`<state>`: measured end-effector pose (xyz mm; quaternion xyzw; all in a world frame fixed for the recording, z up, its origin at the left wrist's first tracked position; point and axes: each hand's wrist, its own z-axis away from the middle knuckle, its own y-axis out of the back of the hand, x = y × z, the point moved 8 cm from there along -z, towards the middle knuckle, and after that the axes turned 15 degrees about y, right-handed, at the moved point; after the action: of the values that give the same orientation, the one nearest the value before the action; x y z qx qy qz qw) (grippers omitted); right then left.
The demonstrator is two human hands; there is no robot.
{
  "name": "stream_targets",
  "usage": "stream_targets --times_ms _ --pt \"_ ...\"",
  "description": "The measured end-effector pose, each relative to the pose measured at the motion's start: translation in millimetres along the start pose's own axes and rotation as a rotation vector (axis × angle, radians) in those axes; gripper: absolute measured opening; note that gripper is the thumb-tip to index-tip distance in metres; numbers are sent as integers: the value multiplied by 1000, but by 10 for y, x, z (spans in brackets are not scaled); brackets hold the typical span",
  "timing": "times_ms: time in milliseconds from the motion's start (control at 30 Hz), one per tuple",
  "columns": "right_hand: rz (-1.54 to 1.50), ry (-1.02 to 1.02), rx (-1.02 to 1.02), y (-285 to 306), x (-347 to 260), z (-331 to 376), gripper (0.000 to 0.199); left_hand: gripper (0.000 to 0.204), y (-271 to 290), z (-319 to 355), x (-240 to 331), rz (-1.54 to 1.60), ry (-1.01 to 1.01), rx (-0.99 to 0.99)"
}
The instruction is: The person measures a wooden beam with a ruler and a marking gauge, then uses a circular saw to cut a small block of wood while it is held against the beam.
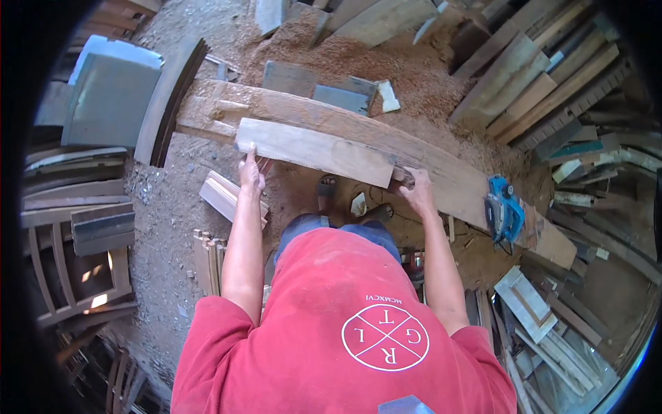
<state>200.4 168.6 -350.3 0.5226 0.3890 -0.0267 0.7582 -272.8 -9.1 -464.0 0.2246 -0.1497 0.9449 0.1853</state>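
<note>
A pale wooden board (314, 150) lies crosswise in front of me, over the near edge of a long plank (448, 179). My left hand (253, 172) grips the board's left end, thumb on top and the other fingers beneath. At the board's right end, my right hand (418, 192) is closed round a darker, narrower wooden end piece (401, 179). Whether that piece belongs to the board I cannot tell. A blue electric hand planer (505, 209) rests on the plank, well to the right of my right hand.
Wood shavings (420, 72) cover the ground beyond the plank. Stacked boards (510, 83) lean at the far right. At left stand a grey box-like block (110, 96) and a dark grooved timber (169, 103). Short wood strips (227, 196) lie beside my left forearm.
</note>
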Motion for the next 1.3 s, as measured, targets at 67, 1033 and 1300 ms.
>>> stream_targets --times_ms 67,1033,1300 --pt "-109 -70 63 -87 1 24 51 55 29 -41 30 -13 -9 -20" --pt "-15 31 269 -138 -148 125 31 65 -1178 1026 -1345 -314 381 -571" --pt "-2 -99 247 -198 -232 166 41 65 -1139 1009 -1310 -387 399 -574"
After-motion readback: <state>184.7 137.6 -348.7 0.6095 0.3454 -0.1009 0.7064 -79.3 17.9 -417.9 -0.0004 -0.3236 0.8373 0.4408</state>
